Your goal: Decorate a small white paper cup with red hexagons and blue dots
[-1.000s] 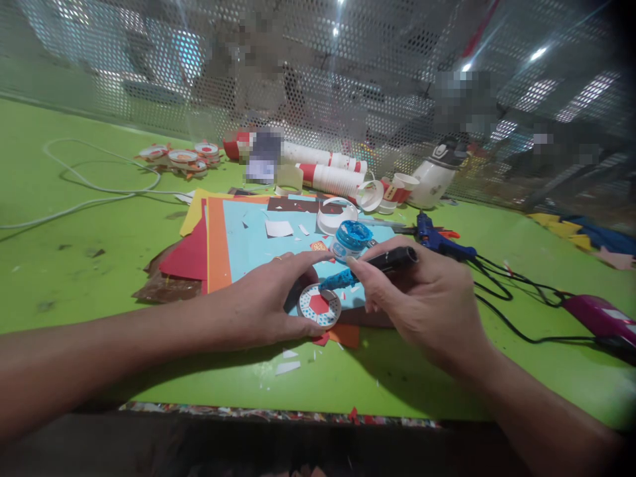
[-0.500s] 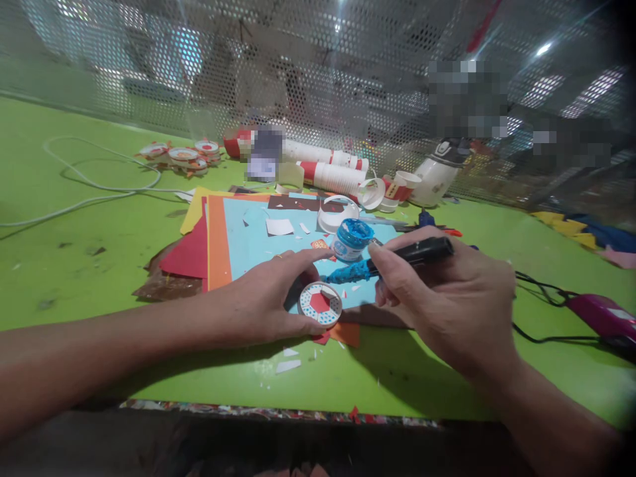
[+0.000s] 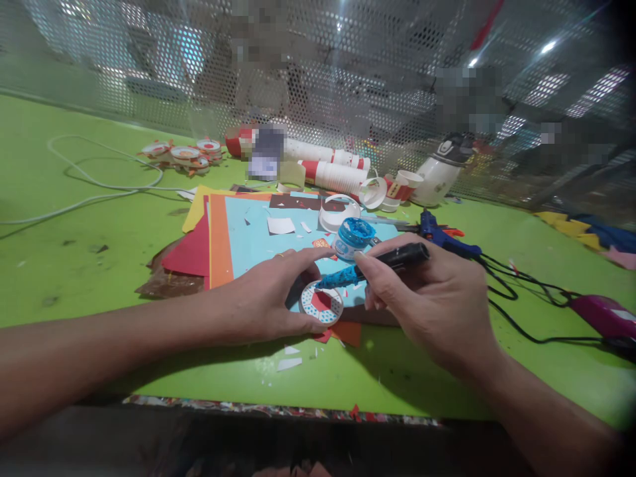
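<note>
Between thumb and fingers, my left hand (image 3: pixel 278 298) grips a round paper disc (image 3: pixel 322 303) by its edge. The disc is white with a red hexagon in its middle and blue dots around it. My right hand (image 3: pixel 427 298) is closed on a black marker pen (image 3: pixel 392 258) whose front end is smeared thick with blue paint. The tip of the pen meets the disc's upper left part. Just behind stands an open jar of blue paint (image 3: pixel 350 240), its rim coated in blue.
Under the work lie coloured paper sheets (image 3: pixel 248 232) with white scraps. Stacked paper cups (image 3: pixel 332 179), a phone (image 3: pixel 265 156) and a white kettle-like container (image 3: pixel 440 172) stand behind. A blue glue gun (image 3: pixel 440 235) with black cord lies at right. Decorated discs (image 3: pixel 186 156) sit at back left.
My right hand has moved left and slightly down, bringing the pen tip onto the disc's upper left. More of the glue gun shows now. My left hand holds the disc in about the same place.
</note>
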Available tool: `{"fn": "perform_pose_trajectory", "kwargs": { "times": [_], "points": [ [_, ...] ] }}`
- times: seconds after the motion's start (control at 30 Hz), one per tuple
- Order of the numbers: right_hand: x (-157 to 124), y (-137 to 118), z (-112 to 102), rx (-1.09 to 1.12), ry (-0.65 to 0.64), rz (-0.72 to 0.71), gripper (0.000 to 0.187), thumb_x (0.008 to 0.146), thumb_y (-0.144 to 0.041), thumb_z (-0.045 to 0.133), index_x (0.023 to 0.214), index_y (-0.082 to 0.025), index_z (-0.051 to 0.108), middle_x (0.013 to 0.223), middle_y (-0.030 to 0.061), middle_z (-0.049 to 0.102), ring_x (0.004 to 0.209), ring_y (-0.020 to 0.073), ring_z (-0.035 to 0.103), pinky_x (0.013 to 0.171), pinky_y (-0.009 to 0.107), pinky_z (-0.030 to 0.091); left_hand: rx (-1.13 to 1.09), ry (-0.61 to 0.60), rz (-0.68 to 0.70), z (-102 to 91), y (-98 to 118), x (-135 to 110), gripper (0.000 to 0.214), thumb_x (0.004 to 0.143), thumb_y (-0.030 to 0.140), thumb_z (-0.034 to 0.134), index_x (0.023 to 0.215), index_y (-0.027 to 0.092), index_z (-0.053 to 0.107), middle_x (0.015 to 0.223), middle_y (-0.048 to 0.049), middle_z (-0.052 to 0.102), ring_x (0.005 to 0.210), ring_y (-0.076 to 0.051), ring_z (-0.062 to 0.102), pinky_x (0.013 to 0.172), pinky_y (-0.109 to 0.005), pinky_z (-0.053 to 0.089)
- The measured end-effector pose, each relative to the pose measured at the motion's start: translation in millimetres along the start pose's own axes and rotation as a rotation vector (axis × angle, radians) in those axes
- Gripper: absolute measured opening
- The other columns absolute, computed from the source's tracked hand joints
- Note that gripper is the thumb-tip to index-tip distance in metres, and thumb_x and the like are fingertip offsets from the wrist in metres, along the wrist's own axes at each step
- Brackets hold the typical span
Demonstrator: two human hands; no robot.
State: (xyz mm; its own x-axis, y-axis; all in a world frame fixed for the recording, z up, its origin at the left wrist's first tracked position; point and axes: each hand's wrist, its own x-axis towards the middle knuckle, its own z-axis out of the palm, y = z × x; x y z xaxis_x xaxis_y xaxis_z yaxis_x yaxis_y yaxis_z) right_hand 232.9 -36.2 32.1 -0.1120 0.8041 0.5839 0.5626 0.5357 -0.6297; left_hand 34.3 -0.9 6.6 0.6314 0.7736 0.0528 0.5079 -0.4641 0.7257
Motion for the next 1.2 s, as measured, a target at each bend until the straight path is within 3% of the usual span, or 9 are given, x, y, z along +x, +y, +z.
{"fn": "perform_pose_trajectory", "kwargs": {
  "times": [0.43,1.2],
  "points": [
    [3.0,-3.1,-2.2,-0.039,-0.001,-0.007,0.023,0.087,-0.028,0.066,0.067,-0.016,0.062,0.054,-0.0042,0.059,0.043,0.0057,0.049,0.046,0.019,0.041,0.007,0.0,0.005,0.0,0.4,-0.3,0.082,0.074,0.036,0.076,0.144,0.02,0.038,0.117,-0.011,0.063,0.098,-0.027,0.06,0.086,-0.041,0.047],
    [3.7,1.0,-0.9,-0.1,-0.034,0.033,0.029,0.088,-0.033,0.065,0.064,-0.016,0.061,0.051,-0.0032,0.055,0.046,0.0088,0.049,0.047,0.024,0.04,0.011,0.001,0.006,0.5,-0.7,0.0,0.083,0.073,0.032,0.077,0.145,0.021,0.037,0.118,-0.0103,0.064,0.103,-0.028,0.061,0.089,-0.042,0.048]
  ]
}}
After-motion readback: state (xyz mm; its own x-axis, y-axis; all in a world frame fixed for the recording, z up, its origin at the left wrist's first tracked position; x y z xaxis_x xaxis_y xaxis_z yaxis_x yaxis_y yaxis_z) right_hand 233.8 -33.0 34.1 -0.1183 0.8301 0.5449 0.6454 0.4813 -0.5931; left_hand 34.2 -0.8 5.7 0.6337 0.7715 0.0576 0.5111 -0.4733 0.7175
